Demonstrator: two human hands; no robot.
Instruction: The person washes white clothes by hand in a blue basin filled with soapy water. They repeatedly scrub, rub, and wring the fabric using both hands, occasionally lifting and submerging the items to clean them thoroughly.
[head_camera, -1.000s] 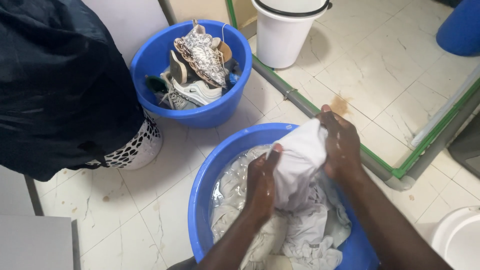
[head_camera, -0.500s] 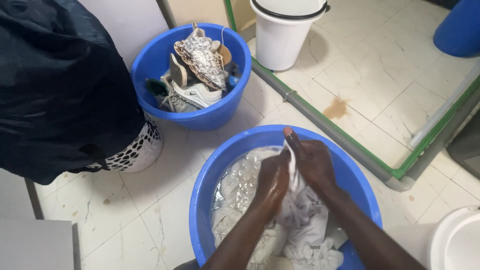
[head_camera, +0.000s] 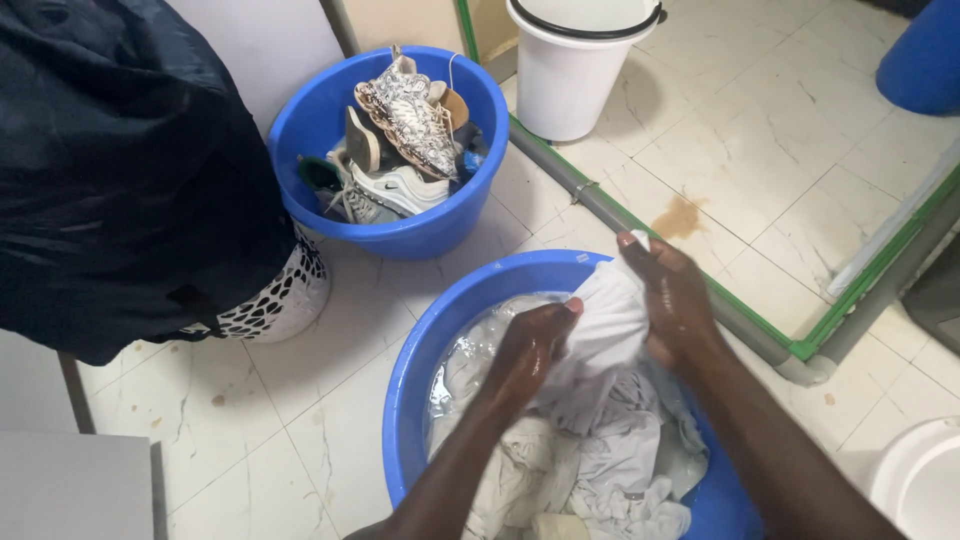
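Tiled floor; 2 hands (head_camera: 600, 335) grip white cloth (head_camera: 605, 330), seemingly soapy.

I lose the blue basin (head_camera: 420, 350) at the bottom edge | wet white cloth (head_camera: 610, 330) hides my palms – grip unclear | white bucket (head_camera: 575, 80) cut at top | sneakers (head_camera: 400, 150) – count unclear, piled.

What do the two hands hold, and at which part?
Both the left hand and right hand grip a wet white cloth by its bunched upper part.
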